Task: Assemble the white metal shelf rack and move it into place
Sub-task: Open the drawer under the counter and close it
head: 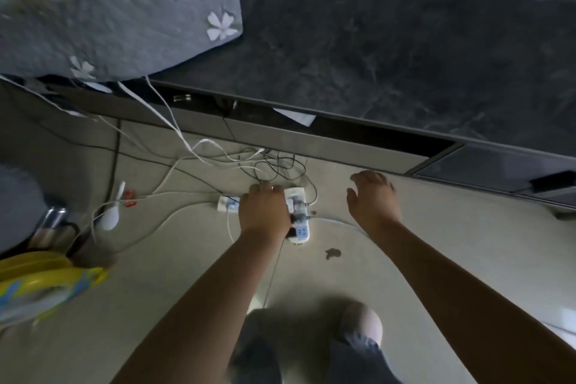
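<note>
The left hand (265, 210) seemingly grips a white power strip (298, 218); the right hand (374, 199) hovers, fingers (363, 178) spread. Lifting slowly should spare tangled cables (218, 159).

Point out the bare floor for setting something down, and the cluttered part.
Bare: floor right of the right hand, below the cabinet base; also the dark stone ledge. Crowded: cables and the power strip the left hand grips.

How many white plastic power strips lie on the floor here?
2. One white plastic power strip lies partly under the left hand; the second strip lies just right of it. More may be hidden.
</note>
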Demonstrator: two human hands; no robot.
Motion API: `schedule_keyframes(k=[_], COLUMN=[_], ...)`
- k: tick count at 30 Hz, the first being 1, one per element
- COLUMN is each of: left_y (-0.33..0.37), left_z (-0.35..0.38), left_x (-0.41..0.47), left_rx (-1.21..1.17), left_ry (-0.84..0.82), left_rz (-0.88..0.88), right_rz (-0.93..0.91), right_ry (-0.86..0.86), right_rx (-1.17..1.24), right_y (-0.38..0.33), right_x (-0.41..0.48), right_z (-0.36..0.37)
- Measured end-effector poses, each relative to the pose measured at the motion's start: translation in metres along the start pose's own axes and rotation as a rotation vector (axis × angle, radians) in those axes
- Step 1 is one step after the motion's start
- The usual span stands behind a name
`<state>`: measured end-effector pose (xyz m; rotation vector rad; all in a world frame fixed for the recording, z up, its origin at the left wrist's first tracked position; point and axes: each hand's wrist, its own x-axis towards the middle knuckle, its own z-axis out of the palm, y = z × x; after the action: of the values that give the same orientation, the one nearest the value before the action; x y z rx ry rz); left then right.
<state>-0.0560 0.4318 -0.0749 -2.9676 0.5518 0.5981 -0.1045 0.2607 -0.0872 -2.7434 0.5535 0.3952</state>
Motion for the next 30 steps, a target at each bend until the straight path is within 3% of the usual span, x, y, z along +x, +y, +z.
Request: schedule_keyframes(k=[3, 7, 11, 19, 24, 30], left_y=[-0.012, -0.016, -0.015, -0.015, -0.013, -0.026], left_z=[0.050, 0.111, 0.145, 0.163, 0.167, 0.200], left_x=[0.062, 0.143, 0.204, 0.253, 0.260, 0.222], left_rx=[0.051, 0.001, -0.025, -0.107, -0.147, -0.098], left_ry=[0.141, 0.558, 0.837, 0.996, 1.107, 1.239], left_rz=[0.068, 0.251, 0.392, 0.423, 0.425, 0.426], right_rz=[-0.016, -0.096, -0.155, -0.120, -0.070, -0.151], right_ry=[0.133, 0.446, 0.694, 1.000, 1.088, 1.188], right_rx=[-0.029, -0.064, -0.148, -0.173, -0.148, -0.115], right_y=[0.001, 0.011, 0.023, 0.025, 0.021, 0.020], right_x=[0.054, 0.121, 0.164, 0.195, 0.205, 0.160], right_z=[0.052, 0.114, 0.157, 0.187, 0.189, 0.215])
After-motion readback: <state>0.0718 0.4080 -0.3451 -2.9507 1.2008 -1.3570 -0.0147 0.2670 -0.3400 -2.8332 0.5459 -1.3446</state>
